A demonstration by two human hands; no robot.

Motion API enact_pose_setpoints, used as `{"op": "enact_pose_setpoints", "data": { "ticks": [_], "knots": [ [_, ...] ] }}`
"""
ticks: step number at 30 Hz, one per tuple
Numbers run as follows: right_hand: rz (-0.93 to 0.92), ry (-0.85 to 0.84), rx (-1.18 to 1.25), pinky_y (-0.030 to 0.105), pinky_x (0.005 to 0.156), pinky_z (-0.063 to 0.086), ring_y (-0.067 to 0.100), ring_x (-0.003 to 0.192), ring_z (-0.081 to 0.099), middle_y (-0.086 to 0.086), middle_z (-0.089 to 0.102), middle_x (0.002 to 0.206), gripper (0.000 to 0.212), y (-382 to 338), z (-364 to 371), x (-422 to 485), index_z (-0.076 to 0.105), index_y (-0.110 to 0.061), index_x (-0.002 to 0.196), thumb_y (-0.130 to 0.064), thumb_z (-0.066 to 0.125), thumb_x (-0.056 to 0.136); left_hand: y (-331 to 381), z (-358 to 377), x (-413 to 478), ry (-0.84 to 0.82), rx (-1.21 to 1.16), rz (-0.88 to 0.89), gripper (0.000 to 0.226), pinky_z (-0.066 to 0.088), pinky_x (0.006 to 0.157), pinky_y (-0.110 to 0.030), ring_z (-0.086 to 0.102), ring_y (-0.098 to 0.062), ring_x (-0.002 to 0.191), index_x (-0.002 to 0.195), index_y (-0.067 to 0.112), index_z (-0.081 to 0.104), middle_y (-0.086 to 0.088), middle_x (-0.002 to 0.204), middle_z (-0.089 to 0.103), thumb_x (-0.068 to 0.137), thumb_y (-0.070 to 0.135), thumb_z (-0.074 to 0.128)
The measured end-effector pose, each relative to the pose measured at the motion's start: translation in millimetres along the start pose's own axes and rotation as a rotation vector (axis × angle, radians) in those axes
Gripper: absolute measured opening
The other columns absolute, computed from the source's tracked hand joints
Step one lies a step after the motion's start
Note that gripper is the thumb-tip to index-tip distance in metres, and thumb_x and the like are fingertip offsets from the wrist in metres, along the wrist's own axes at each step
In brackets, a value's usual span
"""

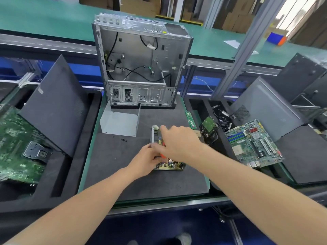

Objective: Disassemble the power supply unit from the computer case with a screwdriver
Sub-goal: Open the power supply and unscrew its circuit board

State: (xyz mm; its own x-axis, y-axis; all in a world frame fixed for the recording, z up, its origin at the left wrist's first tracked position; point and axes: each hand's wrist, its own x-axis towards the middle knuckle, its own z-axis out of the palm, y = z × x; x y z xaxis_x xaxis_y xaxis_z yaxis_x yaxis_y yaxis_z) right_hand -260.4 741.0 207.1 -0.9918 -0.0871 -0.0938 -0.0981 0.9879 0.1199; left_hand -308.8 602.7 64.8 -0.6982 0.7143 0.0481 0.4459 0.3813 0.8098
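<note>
Head view, items listed by size. Dark grey foam work mat [123, 174] fills the centre of the frame. Open silver sheet-steel computer case [138, 55] stands upright at the mat's far edge, upper centre, with loose black cables inside. Black flat side panel [56, 106] leans at centre left. Below it, a large green motherboard [16, 147] lies at the left edge. A second green motherboard [253, 144] lies at centre right. Bent grey sheet-metal cover [120, 122] rests on the mat just below the case.

Open-topped power supply unit [169, 165], a metal tray with its circuit board exposed, lies on the mat at frame centre, well apart from the case and largely hidden by both hands.

Left hand [148, 160] sits at the unit's left edge, fingers and thumb curled onto an orange-red handle [162, 155]. Right hand [178, 142] reaches over the unit, back upward, fingers [161, 128] pointing upper left. Whether it holds anything cannot be determined.

Two green memory sticks [191, 121] lie right of the cover. Small black screws [124, 139] lie loose on the mat just below the cover.
</note>
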Motion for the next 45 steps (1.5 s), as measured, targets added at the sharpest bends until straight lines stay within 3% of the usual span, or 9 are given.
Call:
{"op": "enact_pose_setpoints", "data": {
  "ticks": [4, 10, 14, 19, 25, 28, 35, 42, 45],
  "knots": [
    [0.203, -0.044, 0.087, 0.035, 0.062, 0.043, 0.036, 0.081, 0.066, 0.002, 0.038, 0.069, 0.026, -9.6, 8.6, 10.5, 0.063, -0.016, 0.106, -0.04, 0.053, 0.101, 0.0, 2.9, 1.7, 0.02, 0.007, 0.004, 0.017, 0.044, 0.093, -0.025, 0.053, -0.007, 0.109, 0.092, 0.03, 0.08, 0.04, 0.093, 0.062, 0.1, 0.02, 0.068],
    [-0.001, -0.16, 0.207, 0.037, 0.059, 0.052, 0.033, 0.074, 0.062, 0.003, 0.058, 0.081, 0.019, 8.1, 1.3, 7.1, 0.057, -0.016, 0.098, -0.027, 0.069, 0.088, -0.3, 2.8, -0.4, 0.009, -0.018, 0.023, 0.013, 0.043, 0.088, -0.013, 0.053, 0.004, 0.108, 0.1, 0.045, 0.07, 0.033, 0.099, 0.065, 0.102, 0.034, 0.065],
    [-0.257, -0.183, 0.278, 0.026, 0.059, 0.039, 0.004, 0.073, 0.043, -0.012, 0.04, 0.087, 0.019, 25.0, -0.7, 3.0, 0.064, -0.019, 0.098, -0.019, 0.077, 0.084, 4.2, -2.5, -0.3, 0.015, -0.002, 0.032, 0.009, 0.039, 0.082, -0.011, 0.055, -0.002, 0.105, 0.104, 0.035, 0.076, 0.04, 0.093, 0.065, 0.1, 0.038, 0.068],
    [-0.407, -0.189, 0.267, 0.021, 0.063, 0.034, 0.009, 0.084, 0.048, -0.014, 0.037, 0.092, 0.015, 31.6, -3.9, -1.3, 0.067, -0.021, 0.095, -0.014, 0.075, 0.084, 7.6, -2.1, -1.9, 0.017, -0.005, 0.007, 0.012, 0.035, 0.087, -0.005, 0.053, 0.011, 0.102, 0.1, 0.027, 0.082, 0.047, 0.088, 0.062, 0.099, 0.027, 0.07],
    [0.188, 0.062, 0.167, 0.037, 0.065, 0.043, 0.035, 0.091, 0.064, 0.006, 0.057, 0.094, 0.041, 3.6, 10.8, -4.9, 0.059, -0.017, 0.109, -0.055, 0.046, 0.1, 12.1, 2.0, 3.2, 0.049, 0.012, -0.054, 0.017, 0.041, 0.084, -0.016, 0.055, 0.005, 0.102, 0.099, 0.032, 0.077, 0.033, 0.085, 0.072, 0.1, 0.019, 0.066],
    [0.353, 0.11, 0.143, 0.035, 0.064, 0.041, 0.036, 0.09, 0.067, 0.006, 0.056, 0.085, 0.038, -8.5, 15.5, 1.2, 0.06, -0.016, 0.095, -0.05, 0.046, 0.102, 10.9, 4.7, 3.4, 0.063, 0.003, -0.053, 0.019, 0.043, 0.086, -0.015, 0.055, 0.004, 0.102, 0.101, 0.027, 0.076, 0.026, 0.091, 0.077, 0.099, 0.014, 0.064],
    [0.114, 0.052, 0.32, 0.033, 0.058, 0.039, 0.037, 0.078, 0.061, 0.005, 0.057, 0.083, 0.012, 4.4, 9.7, 0.8, 0.052, -0.022, 0.095, -0.024, 0.064, 0.092, 10.5, 4.8, 0.7, 0.098, -0.043, -0.033, 0.012, 0.04, 0.079, -0.002, 0.054, 0.018, 0.098, 0.101, 0.029, 0.077, 0.015, 0.101, 0.071, 0.098, 0.02, 0.069],
    [-0.238, 0.004, 0.495, 0.011, 0.062, 0.036, -0.002, 0.083, 0.033, -0.013, 0.042, 0.086, 0.022, 26.4, 13.0, -4.3, 0.06, -0.02, 0.096, -0.006, 0.068, 0.082, 20.2, 3.1, -5.0, 0.075, 0.0, -0.063, 0.03, 0.039, 0.084, -0.006, 0.051, 0.007, 0.106, 0.094, 0.057, 0.07, 0.047, 0.1, 0.057, 0.1, 0.027, 0.067],
    [-0.216, -0.002, 0.519, 0.03, 0.07, 0.045, 0.01, 0.087, 0.04, -0.008, 0.044, 0.09, 0.025, 26.6, 15.2, -6.9, 0.055, -0.019, 0.104, -0.009, 0.063, 0.084, 28.6, 2.7, -5.0, 0.096, -0.005, -0.073, 0.059, 0.037, 0.076, -0.004, 0.048, 0.015, 0.1, 0.077, 0.068, 0.059, 0.045, 0.097, 0.056, 0.098, 0.014, 0.064]
  ]
}}
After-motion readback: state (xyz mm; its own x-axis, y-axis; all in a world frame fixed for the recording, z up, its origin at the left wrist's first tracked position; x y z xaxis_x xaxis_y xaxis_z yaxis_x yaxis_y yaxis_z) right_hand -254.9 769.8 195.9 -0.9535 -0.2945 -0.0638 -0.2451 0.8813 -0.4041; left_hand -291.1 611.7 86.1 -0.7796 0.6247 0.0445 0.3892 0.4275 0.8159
